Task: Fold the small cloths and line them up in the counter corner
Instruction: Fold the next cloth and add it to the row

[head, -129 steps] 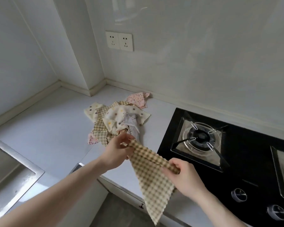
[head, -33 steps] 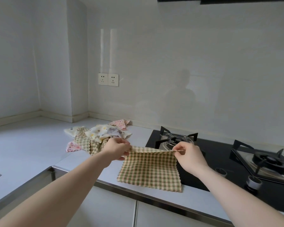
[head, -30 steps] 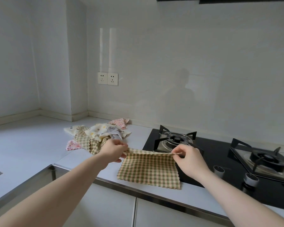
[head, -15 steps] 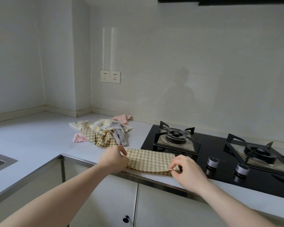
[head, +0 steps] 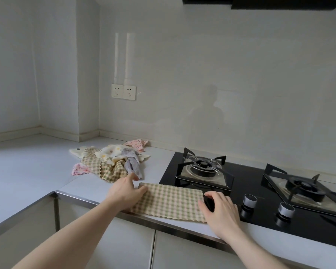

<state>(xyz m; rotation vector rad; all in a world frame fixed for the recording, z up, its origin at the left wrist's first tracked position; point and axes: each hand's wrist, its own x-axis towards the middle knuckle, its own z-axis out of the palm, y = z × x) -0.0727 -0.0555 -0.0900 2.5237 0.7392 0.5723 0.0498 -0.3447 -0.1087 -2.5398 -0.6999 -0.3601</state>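
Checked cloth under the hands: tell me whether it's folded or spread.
Folded. The checked cloth lies as a narrow strip on the counter edge, left hand and right hand at its ends.

Green-and-cream checked cloth [head: 169, 200] near; far pile [head: 113, 162] spotted cream, pink dotted, grey; black hob [head: 260, 206]; white tabletop [head: 27, 171].

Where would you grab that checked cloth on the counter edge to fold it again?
Probably pinch the checked cloth at its short right end by the right hand, coming from the right: it lies flat as a long strip, so that end folds over leftward.
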